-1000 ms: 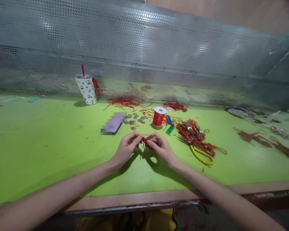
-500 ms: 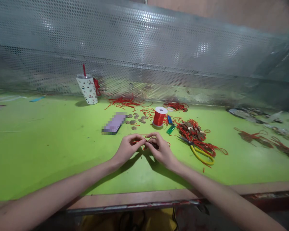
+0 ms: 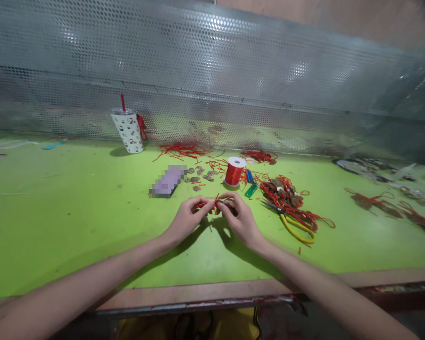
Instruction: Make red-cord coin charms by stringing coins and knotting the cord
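Note:
My left hand (image 3: 188,218) pinches a short red cord (image 3: 216,204) between thumb and fingertips, just above the table. Opposite it, my right hand (image 3: 241,221) is closed on the same cord, its fingertips almost touching the left ones. Something dark, perhaps a coin, shows partly under the right fingers; the hand hides most of it. Beyond the hands stands a spool of red cord (image 3: 234,173). Several loose coins (image 3: 195,179) lie left of the spool. Right of my right hand, scissors with yellow handles (image 3: 297,231) rest against a heap of coins strung on red cord (image 3: 282,194).
A phone-like purple slab (image 3: 168,181) lies left of the coins. Farther back stand a white patterned tumbler (image 3: 128,132) with a red straw and a pile of red cord pieces (image 3: 184,150). Green (image 3: 251,190) and blue (image 3: 250,176) lighters lie by the spool. Perforated metal (image 3: 198,85) walls the back.
My right fingers have shifted slightly, and more of the red cord shows between the fingertips, one end now pointing upward. The things on the table have stayed put.

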`<state>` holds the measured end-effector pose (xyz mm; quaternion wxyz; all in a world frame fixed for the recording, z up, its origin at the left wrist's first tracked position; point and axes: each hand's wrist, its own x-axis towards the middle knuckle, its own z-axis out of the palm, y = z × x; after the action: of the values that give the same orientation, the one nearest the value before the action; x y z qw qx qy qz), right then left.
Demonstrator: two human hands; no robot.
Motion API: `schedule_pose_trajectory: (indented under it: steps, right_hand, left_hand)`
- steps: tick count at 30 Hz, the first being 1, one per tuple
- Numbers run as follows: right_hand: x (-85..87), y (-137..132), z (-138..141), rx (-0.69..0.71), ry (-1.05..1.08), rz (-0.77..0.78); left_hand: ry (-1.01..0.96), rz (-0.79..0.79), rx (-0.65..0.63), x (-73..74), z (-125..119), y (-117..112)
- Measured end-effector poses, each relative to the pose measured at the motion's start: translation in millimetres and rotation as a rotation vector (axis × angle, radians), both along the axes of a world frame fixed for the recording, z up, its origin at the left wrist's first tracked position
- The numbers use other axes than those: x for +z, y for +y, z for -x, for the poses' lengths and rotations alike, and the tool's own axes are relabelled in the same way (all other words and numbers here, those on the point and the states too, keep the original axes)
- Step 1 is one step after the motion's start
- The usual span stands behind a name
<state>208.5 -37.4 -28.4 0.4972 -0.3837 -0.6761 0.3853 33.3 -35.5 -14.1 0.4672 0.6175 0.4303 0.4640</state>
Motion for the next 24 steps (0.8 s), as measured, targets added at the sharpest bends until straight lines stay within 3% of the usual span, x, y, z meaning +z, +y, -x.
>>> schedule_pose_trajectory:
  steps: [6,24]
  right_hand:
    - [2.0,0.2,-0.8,0.084,0.066,0.081]
    - [-1.3,4.3,-2.3,0.187,0.097,0.146]
  left_hand:
    - [-0.023,-0.054,0.008,0.7,3.6,2.2]
    - [-0.111,0.029,0.030,0.7,5.4,2.2]
